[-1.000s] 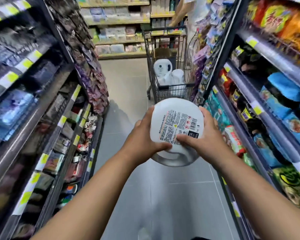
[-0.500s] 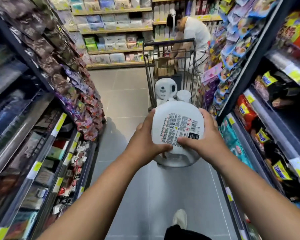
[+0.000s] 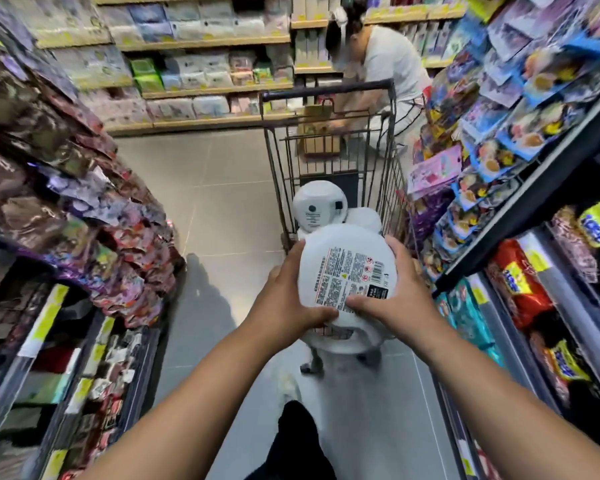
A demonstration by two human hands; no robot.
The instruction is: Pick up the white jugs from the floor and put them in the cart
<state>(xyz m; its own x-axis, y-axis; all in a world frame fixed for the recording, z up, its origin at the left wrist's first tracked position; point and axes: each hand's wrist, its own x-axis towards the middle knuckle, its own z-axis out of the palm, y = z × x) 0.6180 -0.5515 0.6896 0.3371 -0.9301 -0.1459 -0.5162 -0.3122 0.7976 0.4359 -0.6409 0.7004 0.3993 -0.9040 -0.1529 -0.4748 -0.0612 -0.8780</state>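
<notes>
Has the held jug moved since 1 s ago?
Yes, forward toward the cart. Bare floor separated them then; now the jug overlaps the cart's near end.

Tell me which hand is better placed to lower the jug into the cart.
Left, only slightly. Both grip the jug before the cart, but the right hand is close to the shelf, while the left hand has open floor beside it.

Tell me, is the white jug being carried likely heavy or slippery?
Probably heavy for its size: the left hand and right hand both grip the white jug. Its smooth, rounded body could slip. It seems stiff: no dents show.
</notes>
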